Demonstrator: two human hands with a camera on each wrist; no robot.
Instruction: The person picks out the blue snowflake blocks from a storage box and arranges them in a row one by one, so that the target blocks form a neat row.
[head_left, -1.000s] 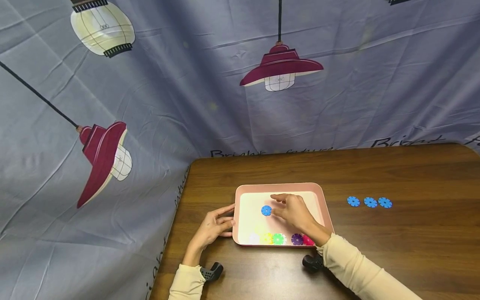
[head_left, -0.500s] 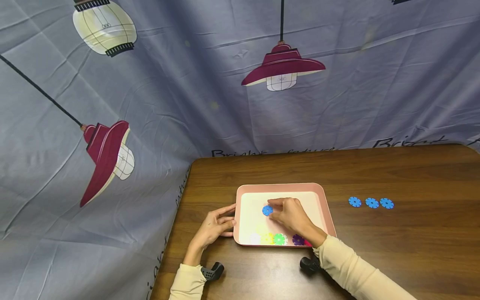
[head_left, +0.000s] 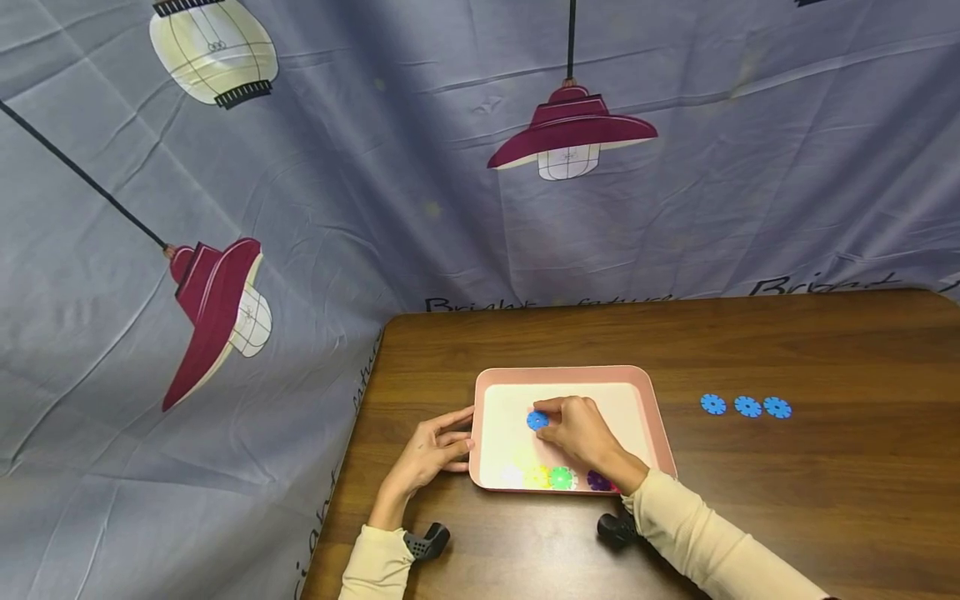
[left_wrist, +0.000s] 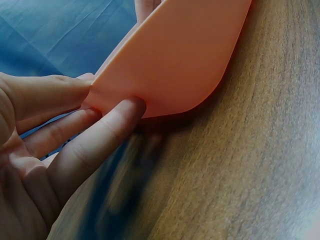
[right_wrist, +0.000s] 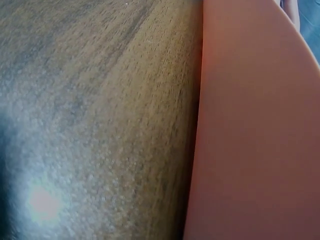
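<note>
A shallow pink tray [head_left: 662, 421] with a white inside lies on the wooden table. Over the tray, my right hand [head_left: 585, 432] pinches a blue notched disc [head_left: 537, 420] between thumb and index finger. My left hand [head_left: 426, 454] touches the tray's left side with nearly straight fingers. Up close in the left wrist view, the fingertips [left_wrist: 134, 106] press on the outer pink wall [left_wrist: 170, 65]. In the right wrist view, the tray's side wall [right_wrist: 255, 130] hides the disc; only a sliver of skin shows at the top right.
Three blue notched discs, among them the middle disc [head_left: 747, 407], lie in a row on the table [head_left: 825, 483] right of the tray. Along the tray's near edge sit a green disc [head_left: 561, 477], a yellow one [head_left: 537, 476] and a purple one [head_left: 598, 481]. A printed curtain [head_left: 420, 167] hangs behind.
My right thumb and index finger have closed in on the blue disc in the tray and now pinch it. My left hand stays at the tray's side. The head view has shifted slightly.
</note>
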